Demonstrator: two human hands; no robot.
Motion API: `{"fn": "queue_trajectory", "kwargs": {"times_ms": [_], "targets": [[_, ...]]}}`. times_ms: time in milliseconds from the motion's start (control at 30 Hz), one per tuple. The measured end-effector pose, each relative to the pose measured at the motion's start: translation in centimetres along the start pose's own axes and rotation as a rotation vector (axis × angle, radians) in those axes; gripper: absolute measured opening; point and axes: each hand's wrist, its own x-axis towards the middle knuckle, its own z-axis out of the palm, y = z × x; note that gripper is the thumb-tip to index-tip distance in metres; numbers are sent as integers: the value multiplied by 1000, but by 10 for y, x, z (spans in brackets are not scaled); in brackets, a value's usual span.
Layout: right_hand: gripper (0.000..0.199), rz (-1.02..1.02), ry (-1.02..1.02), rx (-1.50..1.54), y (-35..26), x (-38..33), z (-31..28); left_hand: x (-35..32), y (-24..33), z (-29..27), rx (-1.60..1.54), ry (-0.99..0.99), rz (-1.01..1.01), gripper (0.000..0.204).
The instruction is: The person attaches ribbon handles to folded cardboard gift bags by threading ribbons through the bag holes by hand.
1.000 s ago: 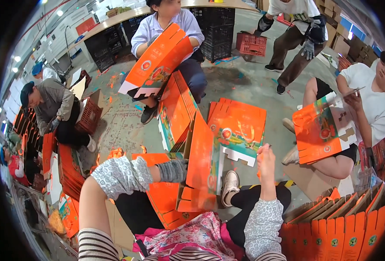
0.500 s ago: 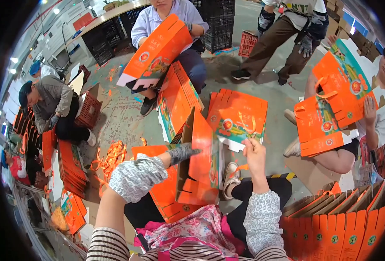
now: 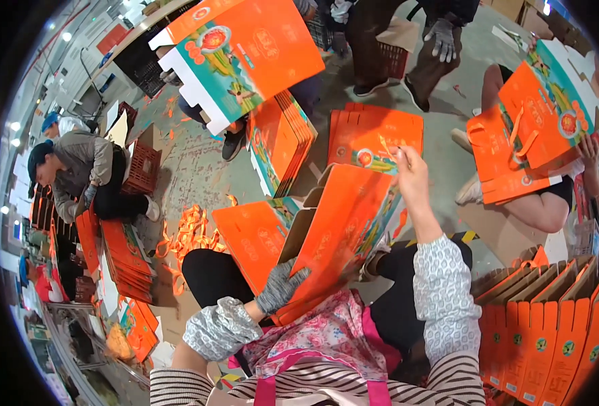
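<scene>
I see the left hand (image 3: 282,287) gripping the carton (image 3: 343,227) by its near left edge. The right hand (image 3: 413,177) curls beside its far right corner; grip: I cannot tell.

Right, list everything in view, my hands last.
Lap carton: one, orange, over lap
Cartons alongside: count unclear, orange, left
Leaning stack: several, orange, ahead
Floor stack: several, orange, ahead right
Upright row: many, orange cartons, lower right
Ribbons: many, orange, floor left
Crates: at least two, red, left and top
Co-workers: at least four, mixed colours, left, ahead, right
Their cartons: several, orange-green, top and right
Left hand: one, grey-gloved, on lap carton
Right hand: one, bare, by lap carton
</scene>
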Motion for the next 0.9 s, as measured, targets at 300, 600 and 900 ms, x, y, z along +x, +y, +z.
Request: {"fn": "queue_trajectory", "kwargs": {"times_ms": [300, 600, 900], "targets": [[19, 32, -122, -341, 25, -9, 32, 42, 31, -11, -1158, -340, -305, 48], [19, -70, 58, -82, 18, -25, 25, 91, 20, 30, -1106, -377, -314, 42], [11, -55, -479, -332, 11, -82, 18, 114, 22, 25, -1116, -331, -349, 37]]}}
